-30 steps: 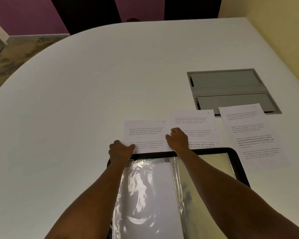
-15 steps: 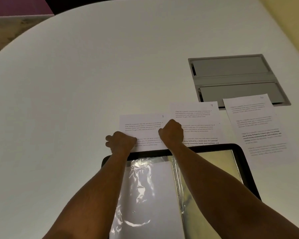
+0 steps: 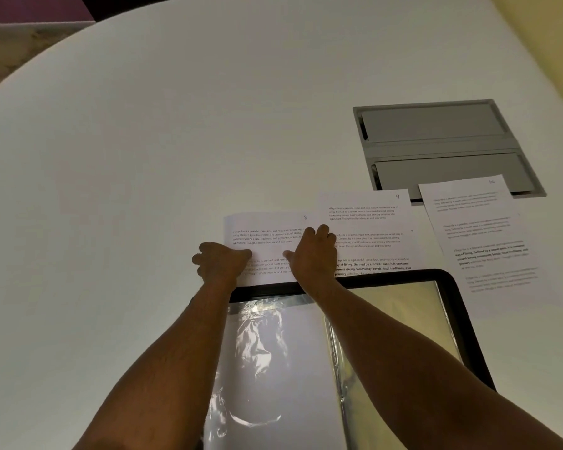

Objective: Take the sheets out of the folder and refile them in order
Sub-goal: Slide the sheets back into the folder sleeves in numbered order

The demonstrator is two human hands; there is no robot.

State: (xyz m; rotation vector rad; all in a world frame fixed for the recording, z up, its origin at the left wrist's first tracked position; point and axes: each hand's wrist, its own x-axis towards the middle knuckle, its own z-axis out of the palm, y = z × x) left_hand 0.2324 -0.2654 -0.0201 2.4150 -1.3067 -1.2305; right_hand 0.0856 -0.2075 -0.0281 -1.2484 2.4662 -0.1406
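While both forearms reach up from the bottom edge of the frame, the left hand (image 3: 222, 262) sits just left of centre with its fingers curled, gripping the left edge of a printed sheet (image 3: 267, 233) that lies flat on the white table (image 3: 143, 141). This sheet carries a handwritten mark near its upper right corner that looks like an 8, and its lower edge runs just above the black rim of the folder (image 3: 452, 287). Right of it, at the centre of the frame, the right hand (image 3: 313, 251) lies knuckles-up on the same sheet's right side, fingers bent and pressing down where it meets the next page; whether the thumb pinches the paper I cannot tell. Below the hands, the folder lies open across the lower middle of the frame, showing a glossy plastic sleeve (image 3: 273, 368) with a white page inside on the left and a yellowish sleeve (image 3: 403, 310) on the right. Further right, a second sheet (image 3: 371, 222) marked 9 lies with its lower part under the folder's top rim. At the right of the frame, a third sheet (image 3: 481, 235) lies slightly turned, its top corner overlapping a grey recessed panel (image 3: 436, 138) set into the table's upper right.
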